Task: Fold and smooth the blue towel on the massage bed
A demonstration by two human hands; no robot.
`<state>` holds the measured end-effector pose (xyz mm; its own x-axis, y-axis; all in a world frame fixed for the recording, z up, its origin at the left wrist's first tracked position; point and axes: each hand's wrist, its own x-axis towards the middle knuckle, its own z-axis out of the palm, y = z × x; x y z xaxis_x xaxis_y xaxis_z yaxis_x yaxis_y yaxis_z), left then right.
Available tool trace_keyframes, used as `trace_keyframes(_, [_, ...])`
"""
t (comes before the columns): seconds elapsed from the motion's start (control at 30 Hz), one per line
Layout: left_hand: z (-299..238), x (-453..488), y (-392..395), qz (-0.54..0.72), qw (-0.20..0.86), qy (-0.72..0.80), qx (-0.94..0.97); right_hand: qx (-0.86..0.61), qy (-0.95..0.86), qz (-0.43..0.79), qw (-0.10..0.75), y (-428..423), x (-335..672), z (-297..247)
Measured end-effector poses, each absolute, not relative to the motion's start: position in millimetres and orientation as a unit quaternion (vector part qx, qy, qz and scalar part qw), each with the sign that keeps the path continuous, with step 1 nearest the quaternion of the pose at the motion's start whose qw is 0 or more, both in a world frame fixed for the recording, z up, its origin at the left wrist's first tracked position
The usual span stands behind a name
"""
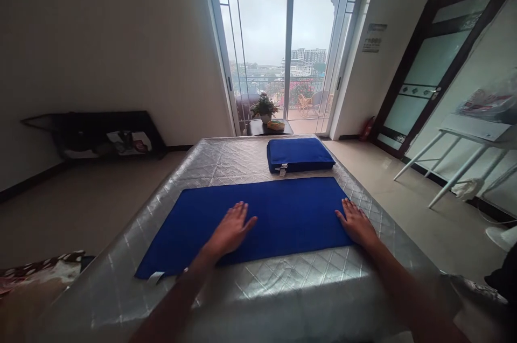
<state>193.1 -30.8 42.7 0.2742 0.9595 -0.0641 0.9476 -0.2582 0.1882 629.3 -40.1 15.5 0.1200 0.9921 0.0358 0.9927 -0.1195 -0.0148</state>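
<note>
A blue cloth (283,219), like a towel, lies spread out flat across a table with a silvery quilted cover (274,284). My left hand (232,229) rests palm down on the middle of the cloth, fingers stretched out and thumb apart. On the cloth's right edge lies my right hand (356,223), also flat with its fingers extended. A white tag (155,277) sticks out at the near left corner. Behind the cloth sits a neat stack of folded blue cloths (301,153), with white labels (281,169) hanging from its front.
Beyond the far edge stand a potted plant (264,106) and a small dark table (258,128) before a glass sliding door (289,41). A dark framed object (117,135) leans at the left wall. At right are a white-legged table (460,154) and a fire extinguisher (367,128).
</note>
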Motion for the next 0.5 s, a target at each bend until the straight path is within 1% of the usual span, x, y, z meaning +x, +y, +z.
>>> trace_keyframes(0.1, [47,254,-25,0.041,0.109,0.552,0.825,-0.749,-0.663,-0.005,0.019,-41,630,16])
trace_keyframes(0.17, [43,268,-23,0.047,0.104,0.541,0.833,-0.749,-0.663,-0.002,0.021,-41,630,17])
trace_keyframes(0.23, [37,263,-23,0.049,0.096,0.542,0.834,-0.747,-0.664,-0.001,0.021,-40,630,16])
trace_keyframes(0.37, [24,201,-25,0.041,0.083,0.585,0.806,-0.747,-0.665,-0.007,0.020,-40,631,15])
trace_keyframes(0.5, [7,92,-29,0.051,0.026,0.670,0.741,-0.743,-0.669,-0.017,0.024,-40,630,12])
